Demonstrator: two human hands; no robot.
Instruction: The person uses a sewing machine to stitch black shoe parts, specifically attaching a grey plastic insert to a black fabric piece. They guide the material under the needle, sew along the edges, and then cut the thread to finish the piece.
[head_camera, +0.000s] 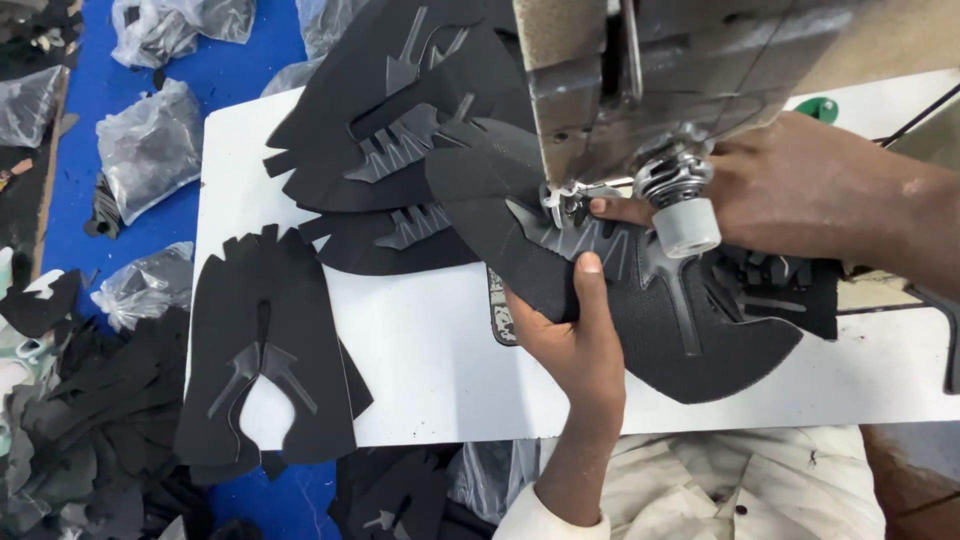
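Left hand (570, 345) is pinching the black shoe upper (640, 300) edge, right hand (790, 180) pressing it flat beside the needle (560, 200), long axis running rightward.

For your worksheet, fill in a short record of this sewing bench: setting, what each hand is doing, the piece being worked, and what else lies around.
Setting: white table under a sewing machine, seen from above
Left hand: grips the near edge of the black shoe upper, thumb on top
Right hand: rests on the upper beside the presser foot, fingertips near it
Piece: black mesh with grey overlay strips, lying flat under the machine
Nearby: stack of black uppers, one single upper, clear plastic bags on the blue floor
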